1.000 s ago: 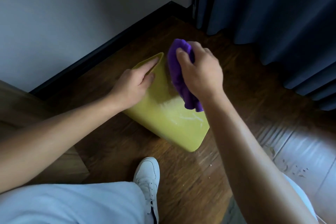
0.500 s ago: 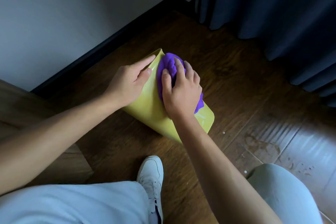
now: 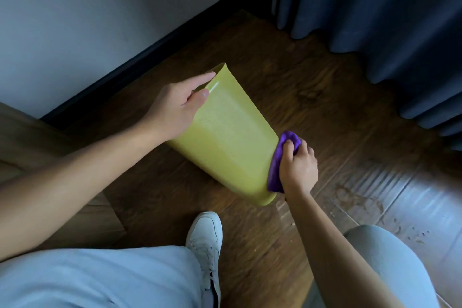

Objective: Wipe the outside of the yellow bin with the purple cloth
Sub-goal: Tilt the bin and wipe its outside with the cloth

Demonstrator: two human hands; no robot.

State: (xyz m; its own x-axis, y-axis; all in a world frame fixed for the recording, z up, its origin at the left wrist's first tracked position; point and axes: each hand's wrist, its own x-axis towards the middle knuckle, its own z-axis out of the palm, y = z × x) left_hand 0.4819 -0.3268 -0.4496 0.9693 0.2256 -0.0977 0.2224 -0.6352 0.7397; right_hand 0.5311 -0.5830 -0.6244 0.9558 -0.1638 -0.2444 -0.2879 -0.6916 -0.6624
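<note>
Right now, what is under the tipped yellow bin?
Dark wooden floor shows all around the yellow bin. The bin's own body hides the patch directly beneath it. The left hand steadies its rim, and the right hand presses the purple cloth against its side.

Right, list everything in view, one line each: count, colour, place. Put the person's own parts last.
yellow plastic bin: one, yellow, tipped on the floor, rim toward the wall
purple cloth: one, purple, against the bin's right side near its base
wooden floor: one, dark brown, underneath
wall: one, pale, black skirting, upper left
curtain: one, dark blue, upper right
white shoe: one, bottom centre
light trousers: two legs, bottom
left hand: one, on the bin near its rim
right hand: one, gripping the cloth
</note>
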